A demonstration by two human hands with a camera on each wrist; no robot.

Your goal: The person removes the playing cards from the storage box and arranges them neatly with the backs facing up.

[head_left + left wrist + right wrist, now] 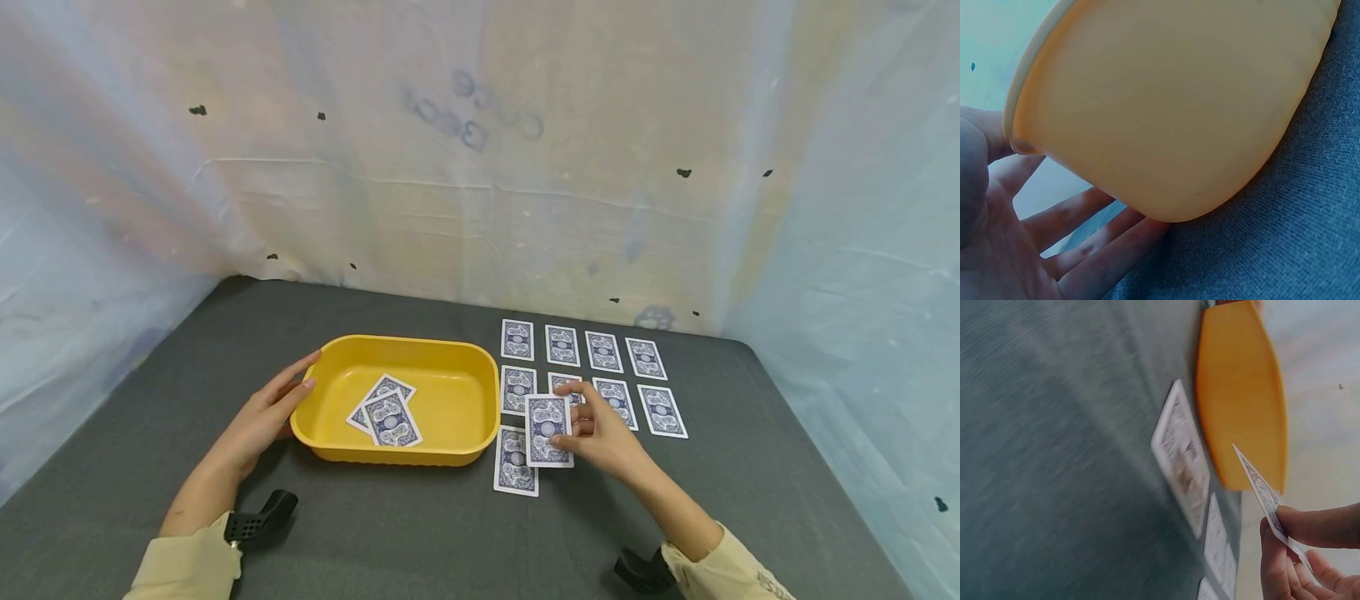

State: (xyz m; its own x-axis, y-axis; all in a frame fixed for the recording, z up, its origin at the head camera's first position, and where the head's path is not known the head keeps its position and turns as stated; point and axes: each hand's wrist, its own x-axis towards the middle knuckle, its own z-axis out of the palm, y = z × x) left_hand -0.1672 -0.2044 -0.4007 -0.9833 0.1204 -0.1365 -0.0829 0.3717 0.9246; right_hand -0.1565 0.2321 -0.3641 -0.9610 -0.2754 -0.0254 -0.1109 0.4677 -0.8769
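A yellow plastic tray stands left of centre on the dark cloth, with two patterned playing cards overlapping inside. My left hand holds the tray's left end. Its thumb lies over the rim while the fingers touch the outer wall, as the left wrist view shows. Above the table, my right hand pinches a playing card between thumb and fingers. That card's blue patterned back faces up in the head view. It hangs just right of the tray, partly covering cards beneath it.
Several face-down cards lie in rows right of the tray. The nearest card sits by the tray's front right corner. Plastic sheeting rises behind the table. Black wrist devices are on both arms.
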